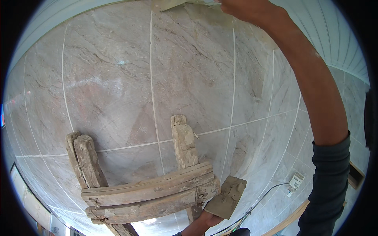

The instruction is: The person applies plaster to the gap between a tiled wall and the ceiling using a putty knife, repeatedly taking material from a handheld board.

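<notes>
A tan blade (172, 4) is seen at the upper edge, against the top of the tiled wall (114, 98), near the ceiling (327, 35). Its near end appears to be gripped by the curled fingers of the right hand (249, 8), though the grip is partly cut off. Low down, right of the wooden frame (147, 187), a board (217, 209) loaded with grey-brown paste (235, 188) is held by the left hand (208, 221); its far fingers are hidden. Risks, as judged: paste could be shed if the board is tipped further, and the cable (262, 200) or socket box (296, 182) could be spattered. The board could be knocked on the frame's end, just beside it; contact cannot be told. The ceiling could be marked if the blade is overrun at the wall's top. With the right arm at full stretch, blade control could be lost through fatigue. The frame's timber looks split; under load, it could be weakened.
</notes>
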A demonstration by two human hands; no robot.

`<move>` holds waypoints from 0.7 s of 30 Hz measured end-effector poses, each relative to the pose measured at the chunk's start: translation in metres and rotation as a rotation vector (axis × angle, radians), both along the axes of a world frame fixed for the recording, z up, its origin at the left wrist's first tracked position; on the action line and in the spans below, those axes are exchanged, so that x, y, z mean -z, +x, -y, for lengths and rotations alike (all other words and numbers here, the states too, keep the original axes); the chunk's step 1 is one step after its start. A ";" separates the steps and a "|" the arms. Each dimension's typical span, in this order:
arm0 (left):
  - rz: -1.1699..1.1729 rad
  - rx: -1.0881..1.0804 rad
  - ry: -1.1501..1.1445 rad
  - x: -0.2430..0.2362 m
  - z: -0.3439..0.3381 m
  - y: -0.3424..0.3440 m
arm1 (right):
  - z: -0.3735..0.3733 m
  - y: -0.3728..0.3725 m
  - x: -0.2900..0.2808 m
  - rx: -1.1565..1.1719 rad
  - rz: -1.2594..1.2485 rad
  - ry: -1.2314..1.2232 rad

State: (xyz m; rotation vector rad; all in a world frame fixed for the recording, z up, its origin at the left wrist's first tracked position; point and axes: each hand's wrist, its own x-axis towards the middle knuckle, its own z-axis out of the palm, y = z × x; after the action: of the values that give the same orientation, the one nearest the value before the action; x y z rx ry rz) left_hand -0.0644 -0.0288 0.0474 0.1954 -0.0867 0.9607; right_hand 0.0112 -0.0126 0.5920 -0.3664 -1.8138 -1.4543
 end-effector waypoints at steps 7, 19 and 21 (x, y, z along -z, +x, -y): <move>0.050 0.064 -0.016 -0.004 0.002 0.002 | -0.082 0.103 0.009 0.266 -0.175 0.063; 0.076 0.041 -0.038 -0.007 0.003 0.004 | -0.151 0.220 0.047 0.254 -0.391 -0.127; 0.097 0.043 -0.034 -0.002 0.003 0.003 | -0.148 0.217 0.066 0.157 -0.430 -0.155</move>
State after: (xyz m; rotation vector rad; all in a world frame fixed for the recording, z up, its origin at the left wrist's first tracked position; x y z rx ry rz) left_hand -0.0610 -0.0318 0.0491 0.1151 -0.1627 0.9276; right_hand 0.2285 0.1356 0.5260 -0.8478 -1.5732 -1.2228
